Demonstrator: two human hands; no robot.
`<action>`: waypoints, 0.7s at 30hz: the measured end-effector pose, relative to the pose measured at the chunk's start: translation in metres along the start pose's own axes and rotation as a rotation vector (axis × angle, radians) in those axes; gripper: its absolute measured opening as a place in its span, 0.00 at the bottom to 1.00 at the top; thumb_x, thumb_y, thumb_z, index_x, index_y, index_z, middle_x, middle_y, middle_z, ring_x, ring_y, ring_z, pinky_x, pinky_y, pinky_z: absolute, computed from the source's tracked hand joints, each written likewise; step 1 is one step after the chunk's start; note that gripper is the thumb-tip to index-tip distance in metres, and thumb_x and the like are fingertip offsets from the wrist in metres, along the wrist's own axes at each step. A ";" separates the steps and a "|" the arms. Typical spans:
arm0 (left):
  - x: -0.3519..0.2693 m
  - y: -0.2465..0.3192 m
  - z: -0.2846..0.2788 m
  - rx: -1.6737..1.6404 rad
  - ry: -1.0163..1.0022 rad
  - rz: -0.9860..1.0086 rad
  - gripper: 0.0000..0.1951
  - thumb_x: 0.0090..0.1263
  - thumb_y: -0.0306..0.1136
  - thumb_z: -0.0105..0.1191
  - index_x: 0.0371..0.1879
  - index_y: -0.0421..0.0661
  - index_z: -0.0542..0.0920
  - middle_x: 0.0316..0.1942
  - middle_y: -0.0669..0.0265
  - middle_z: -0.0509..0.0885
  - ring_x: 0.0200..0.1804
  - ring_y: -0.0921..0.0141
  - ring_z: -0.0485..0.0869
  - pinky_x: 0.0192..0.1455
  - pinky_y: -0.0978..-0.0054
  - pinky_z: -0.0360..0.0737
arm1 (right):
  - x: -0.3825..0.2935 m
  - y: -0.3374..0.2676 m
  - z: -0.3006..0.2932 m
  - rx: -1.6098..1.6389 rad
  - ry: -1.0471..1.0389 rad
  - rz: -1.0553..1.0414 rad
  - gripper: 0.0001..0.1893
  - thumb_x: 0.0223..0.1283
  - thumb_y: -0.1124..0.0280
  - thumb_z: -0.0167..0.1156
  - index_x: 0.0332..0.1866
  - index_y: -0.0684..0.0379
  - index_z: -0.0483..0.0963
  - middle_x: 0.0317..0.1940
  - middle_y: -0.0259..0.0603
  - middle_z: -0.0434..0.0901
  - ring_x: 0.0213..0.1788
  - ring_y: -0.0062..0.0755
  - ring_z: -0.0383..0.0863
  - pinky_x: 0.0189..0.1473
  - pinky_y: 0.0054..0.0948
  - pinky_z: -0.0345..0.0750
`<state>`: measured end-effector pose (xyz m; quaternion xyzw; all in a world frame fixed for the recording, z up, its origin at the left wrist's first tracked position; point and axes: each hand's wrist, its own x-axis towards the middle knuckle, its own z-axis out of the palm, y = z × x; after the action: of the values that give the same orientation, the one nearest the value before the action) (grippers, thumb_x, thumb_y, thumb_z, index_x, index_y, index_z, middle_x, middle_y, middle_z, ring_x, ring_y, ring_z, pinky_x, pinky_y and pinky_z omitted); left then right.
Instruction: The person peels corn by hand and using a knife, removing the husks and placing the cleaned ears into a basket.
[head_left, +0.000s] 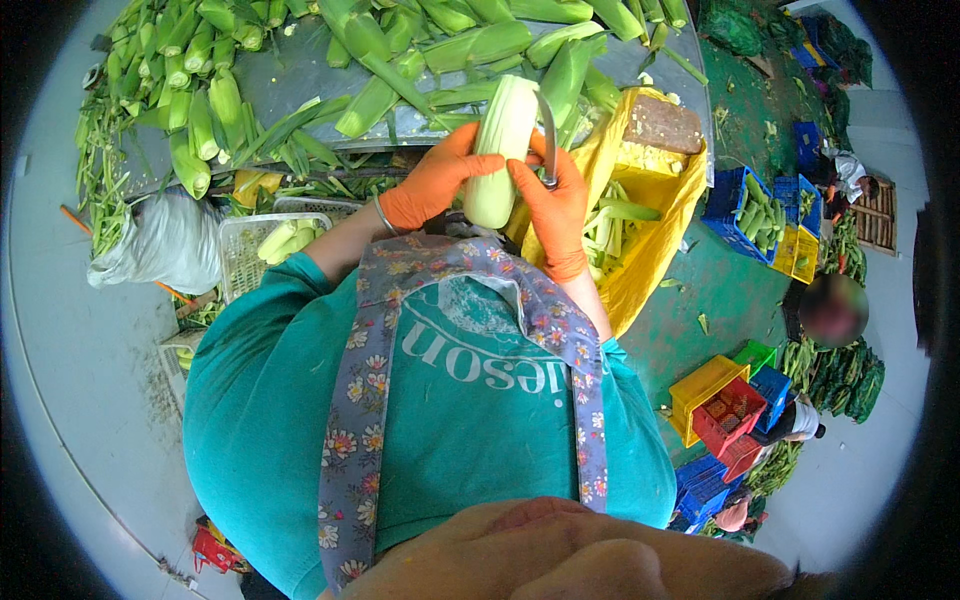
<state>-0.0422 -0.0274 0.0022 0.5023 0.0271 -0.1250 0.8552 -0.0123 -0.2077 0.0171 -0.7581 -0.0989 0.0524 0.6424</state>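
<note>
Both hands wear orange gloves. A pale, partly husked ear of corn (501, 161) is held upright in front of my chest. My left hand (442, 176) grips its left side. On the other side, my right hand (551, 199) touches the ear with its thumb and holds a knife with a curved metal blade (551, 139); the handle is mostly hidden in the glove. Green ears of corn (382, 101) and loose husks lie on the metal table (285, 71) beyond the hands.
A yellow bag (637, 277) with husk scraps and a brown block (664, 126) stands at the right. At the left are a white crate (232, 247) holding peeled ears and a white sack (176, 247). Farther right, coloured crates (697, 390) and several people are on the floor.
</note>
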 end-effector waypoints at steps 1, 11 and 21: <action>0.000 0.001 0.000 0.103 0.001 0.043 0.29 0.70 0.37 0.60 0.67 0.39 0.69 0.58 0.61 0.81 0.59 0.68 0.81 0.63 0.69 0.77 | -0.003 0.001 0.002 0.060 -0.007 -0.007 0.14 0.59 0.74 0.70 0.50 0.63 0.81 0.42 0.36 0.84 0.43 0.22 0.80 0.48 0.25 0.78; -0.009 0.000 0.005 0.258 0.207 0.092 0.32 0.60 0.29 0.69 0.64 0.41 0.71 0.54 0.66 0.80 0.55 0.72 0.79 0.60 0.72 0.76 | -0.003 0.020 0.008 -0.108 -0.014 -0.076 0.06 0.60 0.75 0.68 0.40 0.63 0.82 0.33 0.39 0.84 0.35 0.26 0.81 0.41 0.27 0.77; -0.013 -0.003 -0.010 0.287 0.189 0.099 0.35 0.59 0.30 0.70 0.67 0.40 0.70 0.58 0.63 0.80 0.58 0.72 0.78 0.61 0.72 0.75 | -0.010 0.004 0.005 0.298 -0.176 0.183 0.04 0.67 0.74 0.62 0.36 0.63 0.79 0.36 0.34 0.83 0.32 0.19 0.75 0.37 0.21 0.73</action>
<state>-0.0541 -0.0175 -0.0030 0.6295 0.0644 -0.0373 0.7734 -0.0223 -0.2058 0.0124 -0.6530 -0.0764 0.1909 0.7289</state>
